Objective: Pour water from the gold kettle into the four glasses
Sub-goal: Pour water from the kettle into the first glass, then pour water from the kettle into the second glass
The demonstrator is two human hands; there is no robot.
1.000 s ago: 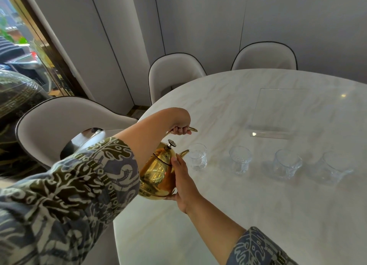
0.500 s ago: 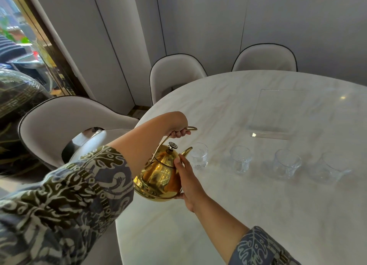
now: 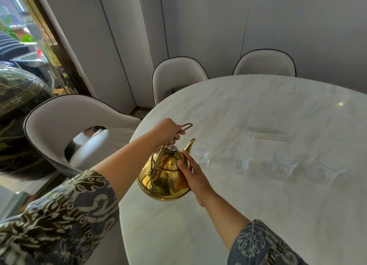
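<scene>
2 hands [image 3: 168,130] on gold kettle [image 3: 163,177]

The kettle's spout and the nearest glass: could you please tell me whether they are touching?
Apart. The head view shows the gold kettle's spout ending left of the nearest glass, with table showing between them.

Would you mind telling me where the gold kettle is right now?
The gold kettle is at the table's left edge, held by the left hand and steadied by the right hand, its spout beside the leftmost glass.
</scene>
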